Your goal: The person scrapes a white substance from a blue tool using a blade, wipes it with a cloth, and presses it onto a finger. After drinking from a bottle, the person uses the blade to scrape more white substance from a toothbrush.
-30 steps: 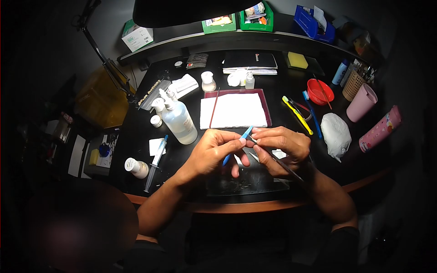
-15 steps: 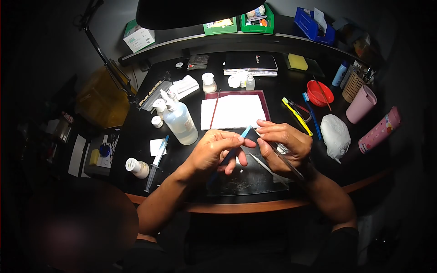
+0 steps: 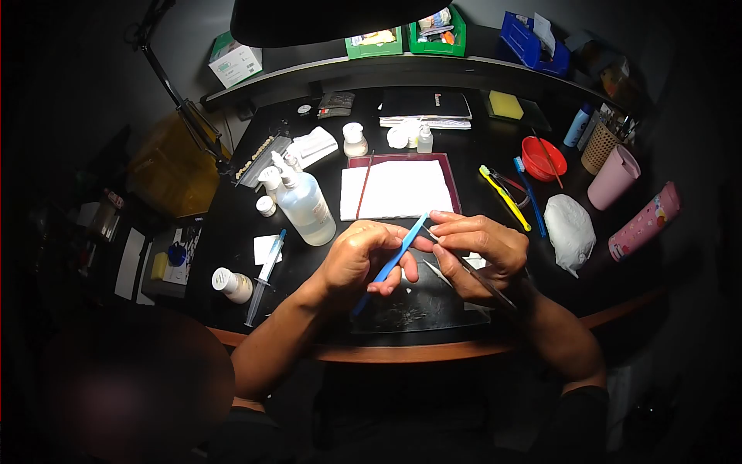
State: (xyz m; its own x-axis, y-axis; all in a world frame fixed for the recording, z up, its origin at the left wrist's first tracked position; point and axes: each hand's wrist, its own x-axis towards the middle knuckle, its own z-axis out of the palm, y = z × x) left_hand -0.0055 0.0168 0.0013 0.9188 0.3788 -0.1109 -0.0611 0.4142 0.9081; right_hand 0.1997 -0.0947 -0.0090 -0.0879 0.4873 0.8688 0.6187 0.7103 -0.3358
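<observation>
Near the desk's front, my left hand [image 3: 363,255] is closed on a slim blue tool [image 3: 400,254] that slants up to the right. My right hand [image 3: 487,251] pinches a thin dark-handled tool [image 3: 485,283], its tip beside the upper end of the blue tool. Anything tiny between the two tips is too small to make out. Below the hands lies a glass plate [image 3: 410,315] with pale smears, and a pointed white tool [image 3: 437,272] shows partly behind my right hand. A white pad [image 3: 402,189] with a red brush [image 3: 365,185] sits just beyond.
At left stand a clear pump bottle [image 3: 308,213], a syringe [image 3: 267,276] and a small jar [image 3: 232,284]. Toward the right are a yellow toothbrush [image 3: 505,199], a blue toothbrush [image 3: 530,195], a red bowl [image 3: 543,159] and a white bag [image 3: 569,232]. A lamp [image 3: 332,19] hangs overhead.
The blue tool has turned and shows more of its length below my left fingers. My left thumb has drawn back a little, and my right hand has shifted slightly.
</observation>
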